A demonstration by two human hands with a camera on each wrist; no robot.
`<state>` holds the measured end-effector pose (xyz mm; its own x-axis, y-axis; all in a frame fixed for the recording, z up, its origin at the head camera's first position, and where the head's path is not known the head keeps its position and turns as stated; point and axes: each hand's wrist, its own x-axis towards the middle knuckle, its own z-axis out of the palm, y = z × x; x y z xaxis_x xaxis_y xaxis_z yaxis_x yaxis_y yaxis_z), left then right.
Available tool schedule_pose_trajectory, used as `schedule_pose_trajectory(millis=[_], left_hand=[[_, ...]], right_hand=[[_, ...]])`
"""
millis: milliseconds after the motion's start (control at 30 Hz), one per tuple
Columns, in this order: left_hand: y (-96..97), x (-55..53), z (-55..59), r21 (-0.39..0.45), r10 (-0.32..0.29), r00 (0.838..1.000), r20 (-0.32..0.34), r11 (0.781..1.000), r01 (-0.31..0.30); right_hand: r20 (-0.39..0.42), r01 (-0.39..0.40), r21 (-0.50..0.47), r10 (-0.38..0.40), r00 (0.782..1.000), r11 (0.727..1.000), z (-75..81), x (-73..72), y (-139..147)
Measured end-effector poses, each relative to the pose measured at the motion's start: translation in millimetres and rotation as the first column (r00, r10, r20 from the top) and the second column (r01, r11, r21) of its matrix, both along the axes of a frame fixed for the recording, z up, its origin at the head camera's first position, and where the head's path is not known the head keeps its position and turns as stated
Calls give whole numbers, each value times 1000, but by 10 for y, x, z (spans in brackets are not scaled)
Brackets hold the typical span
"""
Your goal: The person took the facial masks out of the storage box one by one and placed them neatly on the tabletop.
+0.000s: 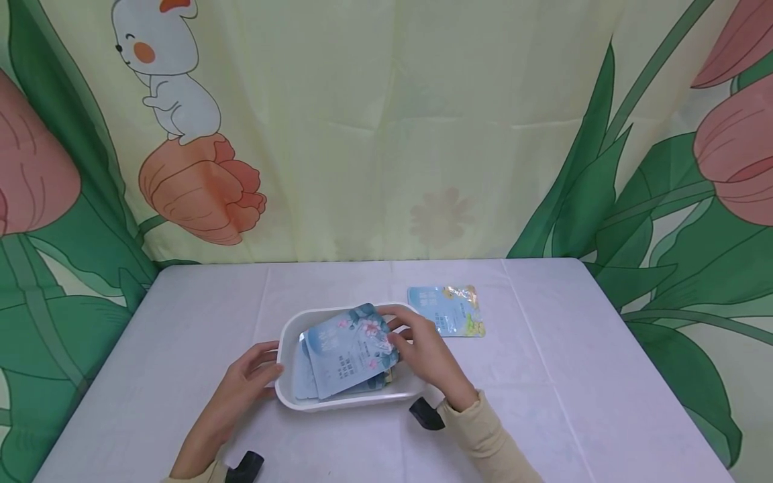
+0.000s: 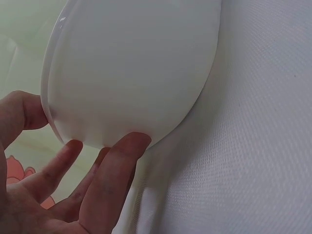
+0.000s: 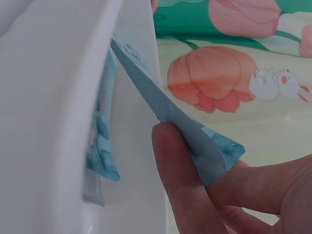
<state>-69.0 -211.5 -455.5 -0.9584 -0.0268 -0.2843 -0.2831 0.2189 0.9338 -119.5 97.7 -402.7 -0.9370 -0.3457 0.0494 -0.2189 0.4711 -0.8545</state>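
A shallow white plastic tray (image 1: 350,404) stands on the table. My left hand (image 1: 244,376) grips its left end, and the left wrist view shows the fingertips (image 2: 136,141) against the tray's wall. With thumb and fingers, my right hand (image 1: 425,349) pinches the right edge of a blue sheet mask packet (image 1: 347,345) printed with pink flowers. This packet is tilted, its right side raised above the tray in the right wrist view. More blue packets (image 1: 304,376) lie beneath it in the tray, mostly hidden.
Behind the tray to the right, a light blue packet with yellow and green print (image 1: 447,312) lies flat on the white tablecloth (image 1: 519,416). A curtain (image 1: 362,134) with tulips and a rabbit hangs behind the table's far edge.
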Motion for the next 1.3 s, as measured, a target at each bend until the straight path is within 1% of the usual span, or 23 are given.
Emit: schedule_pose_trajectory(millis=[100, 400, 567, 833, 1033, 1300], left_hand=[[4, -4, -1, -10, 2, 1000, 4, 1000, -2], [13, -7, 4, -30, 4, 1000, 4, 1000, -4], [13, -12, 7, -27, 5, 1000, 11, 1000, -5], [13, -19, 21, -18, 10, 1000, 30, 1000, -10], [4, -20, 11, -5, 12, 1000, 28, 1000, -12], [5, -19, -15, -9, 10, 999, 31, 1000, -9]], right_hand=[[20, 14, -3, -14, 1000, 1000, 27, 0, 19], [27, 42, 0, -42, 999, 999, 93, -8, 85], [9, 59, -18, -59, 998, 998, 120, -16, 138], [-13, 75, -20, -76, 997, 997, 144, -48, 216], [-27, 86, -26, -87, 996, 996, 177, -79, 297], [-21, 107, -46, -108, 994, 993, 224, -128, 417]])
